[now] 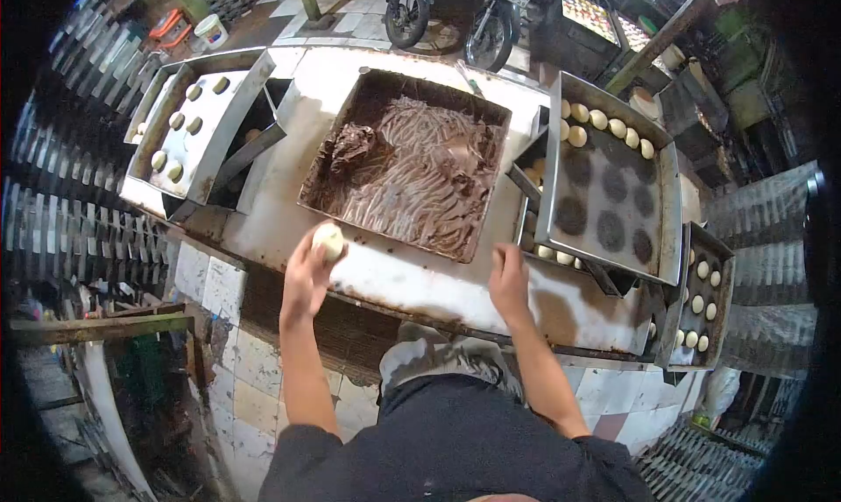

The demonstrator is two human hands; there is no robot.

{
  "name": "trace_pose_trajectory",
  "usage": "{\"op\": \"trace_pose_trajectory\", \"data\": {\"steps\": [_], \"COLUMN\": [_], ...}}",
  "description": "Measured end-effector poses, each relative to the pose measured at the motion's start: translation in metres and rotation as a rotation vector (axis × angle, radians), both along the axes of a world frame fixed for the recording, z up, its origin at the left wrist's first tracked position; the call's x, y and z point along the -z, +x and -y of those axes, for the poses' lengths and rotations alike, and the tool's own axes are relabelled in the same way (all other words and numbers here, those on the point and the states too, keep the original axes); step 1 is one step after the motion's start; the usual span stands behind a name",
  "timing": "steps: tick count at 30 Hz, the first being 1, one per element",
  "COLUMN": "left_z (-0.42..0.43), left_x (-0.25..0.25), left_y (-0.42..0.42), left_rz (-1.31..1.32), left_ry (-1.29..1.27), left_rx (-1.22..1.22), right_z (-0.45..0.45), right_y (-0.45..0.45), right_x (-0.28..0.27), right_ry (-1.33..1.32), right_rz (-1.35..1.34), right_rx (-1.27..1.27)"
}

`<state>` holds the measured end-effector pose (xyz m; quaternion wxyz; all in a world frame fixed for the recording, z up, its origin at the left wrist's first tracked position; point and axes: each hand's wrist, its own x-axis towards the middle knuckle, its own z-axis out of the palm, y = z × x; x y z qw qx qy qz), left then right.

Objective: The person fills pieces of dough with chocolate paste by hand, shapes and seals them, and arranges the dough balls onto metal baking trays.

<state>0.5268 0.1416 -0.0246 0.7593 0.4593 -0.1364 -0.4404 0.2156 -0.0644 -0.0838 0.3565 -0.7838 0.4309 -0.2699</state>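
Note:
My left hand (307, 274) holds a pale round dough ball (328, 242) just off the near left corner of a square tray (302, 195). Brown chocolate-like paste (412, 169) is spread in ridges inside that tray, with a lump at its left side. To the right, my right hand (509, 274) is closed near the tray's near right corner; whether its fingers hold anything is hidden. Pale dough balls (598, 119) line the far and left part of a metal tray (670, 213) on the right, which has dark round marks on its bottom.
On the left, a metal tray (206, 165) holds several dough balls. Another tray (723, 314) with dough balls stands at the far right. Both flank the white table (420, 285). Beyond it are motorbikes (409, 11) and a white bucket (210, 31).

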Motion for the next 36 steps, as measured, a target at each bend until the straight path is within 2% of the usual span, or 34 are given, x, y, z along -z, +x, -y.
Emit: {"op": "trace_pose_trajectory", "data": {"steps": [4,6,9,16,19,20,21,23,24,25,27,28,29,31,33,34,35,36], "left_z": [-0.039,-0.033,-0.025,0.032,0.080,0.096,0.110,0.136,0.144,0.145,0.146,0.146,0.145,0.145,0.138,0.134,0.129,0.123], "left_x": [0.040,0.045,0.045,0.045,0.055,0.066,0.066,0.054,0.074,0.068,0.042,0.040,0.040,0.033,0.054,0.054,0.055,0.057], "left_y": [-0.008,-0.018,-0.022,-0.024,-0.046,-0.054,-0.066,-0.079,-0.093,-0.097,-0.098,-0.095,-0.091,-0.092,-0.094,-0.098,-0.104,-0.110], "left_rz": [-0.209,-0.247,-0.269,-0.158,-0.088,-0.016,-0.067,0.018,-0.032,-0.037,-0.208,-0.461,-0.601,-0.566,-0.471,-0.432,-0.423,-0.432], "left_ry": [0.101,0.122,0.071,0.129,0.114,0.161,0.200,0.341,0.251,0.252,0.234,0.208,0.107,-0.026,0.073,0.129,0.132,0.100], "left_rx": [-0.028,0.009,0.093,0.317,0.366,0.397,0.346,0.394,0.382,0.395,0.430,0.413,0.371,0.202,0.122,0.090,0.080,0.082], "right_z": [0.074,0.110,0.127,0.099,0.087,0.070,0.049,0.014,0.003,-0.003,-0.011,-0.016,-0.017,-0.021,-0.021,-0.017,-0.013,-0.005], "right_y": [0.092,0.127,0.146,0.116,0.095,0.093,0.097,0.094,0.094,0.090,0.080,0.074,0.065,0.045,0.029,0.021,0.011,-0.003], "right_x": [-0.029,-0.026,-0.016,-0.017,-0.024,-0.042,-0.061,-0.059,-0.060,-0.062,-0.063,-0.060,-0.053,-0.030,-0.017,-0.005,0.007,0.019], "right_ry": [-0.372,-0.409,-0.381,-0.303,0.461,0.672,0.876,0.936,0.876,0.875,0.438,0.372,0.377,0.066,0.120,0.050,-0.019,0.043], "right_rz": [-0.266,-0.555,-0.775,-0.663,-0.156,0.009,0.180,0.567,0.548,0.549,0.368,0.371,0.368,0.183,0.133,0.094,0.056,-0.040], "right_rx": [0.056,0.085,0.077,0.065,-0.025,0.042,0.105,0.025,0.033,0.047,0.086,0.126,0.137,0.087,0.124,0.149,0.173,0.181]}}
